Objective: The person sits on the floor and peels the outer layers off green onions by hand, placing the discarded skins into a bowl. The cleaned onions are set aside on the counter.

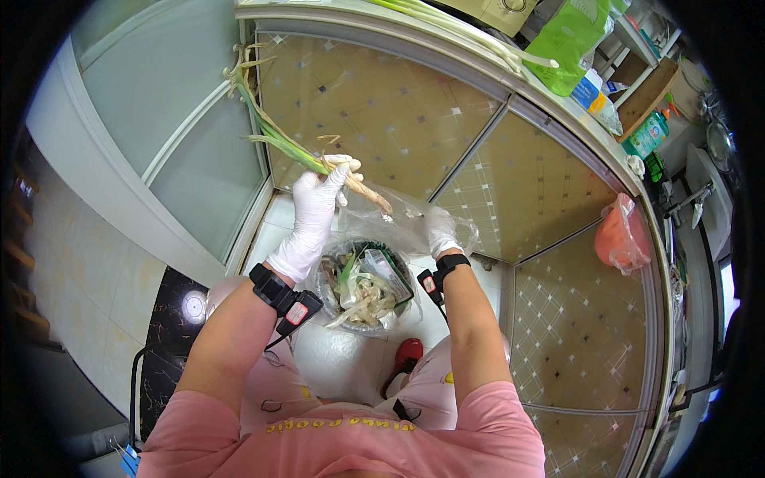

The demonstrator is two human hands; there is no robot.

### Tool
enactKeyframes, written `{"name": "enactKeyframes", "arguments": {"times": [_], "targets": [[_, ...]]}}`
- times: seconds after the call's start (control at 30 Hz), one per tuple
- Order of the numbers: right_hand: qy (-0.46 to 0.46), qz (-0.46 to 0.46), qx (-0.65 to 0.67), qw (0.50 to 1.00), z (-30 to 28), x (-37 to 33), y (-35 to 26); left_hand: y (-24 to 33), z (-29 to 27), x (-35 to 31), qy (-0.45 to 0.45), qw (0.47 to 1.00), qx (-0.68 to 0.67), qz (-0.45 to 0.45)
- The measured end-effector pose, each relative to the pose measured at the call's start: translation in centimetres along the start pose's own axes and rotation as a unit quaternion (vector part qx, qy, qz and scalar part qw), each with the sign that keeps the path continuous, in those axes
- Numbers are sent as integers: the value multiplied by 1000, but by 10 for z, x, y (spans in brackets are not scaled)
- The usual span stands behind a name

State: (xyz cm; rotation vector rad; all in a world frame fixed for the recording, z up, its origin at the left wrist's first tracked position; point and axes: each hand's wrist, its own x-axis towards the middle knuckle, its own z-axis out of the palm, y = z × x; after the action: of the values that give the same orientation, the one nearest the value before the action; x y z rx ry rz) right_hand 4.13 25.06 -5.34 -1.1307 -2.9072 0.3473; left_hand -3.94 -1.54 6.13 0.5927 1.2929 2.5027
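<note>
In a white glove, my left hand (320, 199) is closed around a long green onion (279, 137). Its green leaves, with dry, curled tips, reach up to the far left, while the pale, brownish root end points down to the right. My right hand (441, 229), gloved too, grips the edge of a clear plastic bag (382, 227); its fingers are partly hidden. Just below both hands stands a lined trash bin (327, 317) on the floor, holding pale peelings, a green scrap and plastic packaging.
Tiled-pattern cabinet doors (382, 88) stand ahead. More green onions (494, 52) lie on the counter above, beside a green bag (570, 48). An orange-red bag (621, 237) hangs at the right. A sliding glass door (191, 159) is at the left. My red shoe (409, 350) shows below the bin.
</note>
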Motion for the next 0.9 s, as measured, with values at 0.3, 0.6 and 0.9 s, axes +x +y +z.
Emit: {"name": "enactKeyframes", "arguments": {"times": [0.3,0.6,0.9], "targets": [[-166,13,230,959,-41,-19,-47,-16,3,1,-61,995,50,-54],[39,-99,359,927,-66,-72,-68,-51,5,-1,-72,985,137,-74],[-55,-85,623,775,-147,-115,-36,-57,4,1,-15,982,169,-82]]}}
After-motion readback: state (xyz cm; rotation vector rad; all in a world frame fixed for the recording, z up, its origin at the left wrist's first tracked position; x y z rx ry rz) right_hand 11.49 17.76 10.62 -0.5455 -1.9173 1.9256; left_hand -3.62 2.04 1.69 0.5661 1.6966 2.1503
